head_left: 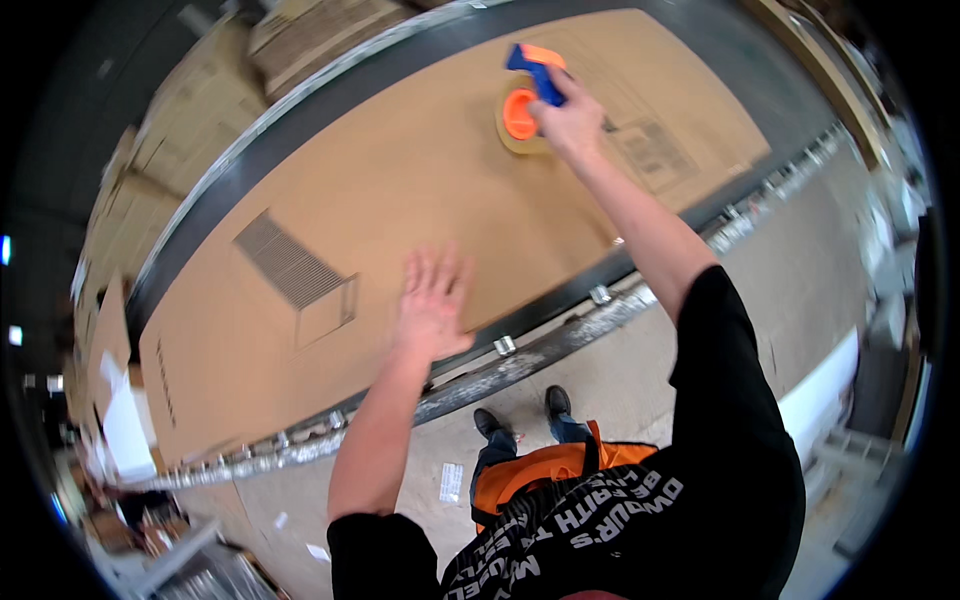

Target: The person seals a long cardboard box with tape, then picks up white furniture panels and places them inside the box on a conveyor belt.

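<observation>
A long, flat cardboard box (400, 170) lies across a dark conveyor (720, 50), with printed drawings on its top. My right hand (572, 118) is wrapped round the blue handle of a tape dispenser (519, 113), which has an orange hub and carries a roll of tan tape. The dispenser is over the far right part of the box; whether it touches the cardboard I cannot tell. Nearer to me, my left hand (434, 305) rests on the box by its front edge, fingers spread and holding nothing.
Stacked cardboard boxes (200, 100) stand beyond the conveyor at the left. A worn metal rail with rollers (504, 346) runs along the near side. Scraps of paper (451, 482) lie on the floor near my shoes. A white step frame (850, 455) stands at the right.
</observation>
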`<state>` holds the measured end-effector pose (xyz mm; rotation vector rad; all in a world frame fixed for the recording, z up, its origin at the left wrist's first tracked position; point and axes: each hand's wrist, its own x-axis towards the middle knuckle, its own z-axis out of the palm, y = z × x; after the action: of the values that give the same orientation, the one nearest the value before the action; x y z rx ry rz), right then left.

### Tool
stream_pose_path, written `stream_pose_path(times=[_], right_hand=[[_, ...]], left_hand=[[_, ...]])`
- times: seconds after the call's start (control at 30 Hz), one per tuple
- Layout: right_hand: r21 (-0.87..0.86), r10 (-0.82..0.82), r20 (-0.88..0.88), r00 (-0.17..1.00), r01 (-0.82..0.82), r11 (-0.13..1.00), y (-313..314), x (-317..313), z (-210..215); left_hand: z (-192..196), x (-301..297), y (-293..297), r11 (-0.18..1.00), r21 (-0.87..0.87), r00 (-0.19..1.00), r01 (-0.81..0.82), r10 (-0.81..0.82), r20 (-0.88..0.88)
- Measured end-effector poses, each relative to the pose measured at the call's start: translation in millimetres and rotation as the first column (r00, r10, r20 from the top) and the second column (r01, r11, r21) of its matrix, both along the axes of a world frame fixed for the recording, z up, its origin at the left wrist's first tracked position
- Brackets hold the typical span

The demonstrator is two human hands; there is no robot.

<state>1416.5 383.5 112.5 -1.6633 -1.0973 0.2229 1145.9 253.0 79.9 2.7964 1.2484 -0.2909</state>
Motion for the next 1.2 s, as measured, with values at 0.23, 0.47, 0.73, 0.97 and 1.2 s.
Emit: stream_pose_path(times=[0.23,0.47,0.73,0.97,1.2], right_hand=[[-0.209,0.280,-0.489,0.826,-0.422,0.882,35,-105,-57],[-0.266,0.568,0.744,0.353,-0.623,0.736,-36,-230,24],[-0.229,0.724,0.518,0.456,-0.742,0.631,-151,-333,60],[-0.003,0.234,0.579,0.781,-0.285,0.959,-254,-341,-47],[-0.034,0.285,0.800,0.528,-0.434,0.900,-261,-370,-60]], left_hand=[[12,21,3,0.995,-0.014,0.992,0.102,-0.101,0.076],[6,9,-18,0.988,0.145,0.963,0.045,-0.081,0.255],[-33,-146,-128,0.952,0.294,0.263,-0.083,-0.264,0.928],[-59,-424,-184,0.407,0.307,0.496,-0.860,0.530,0.688],[-62,-449,-163,0.465,0.355,0.581,-0.811,0.578,0.573]])
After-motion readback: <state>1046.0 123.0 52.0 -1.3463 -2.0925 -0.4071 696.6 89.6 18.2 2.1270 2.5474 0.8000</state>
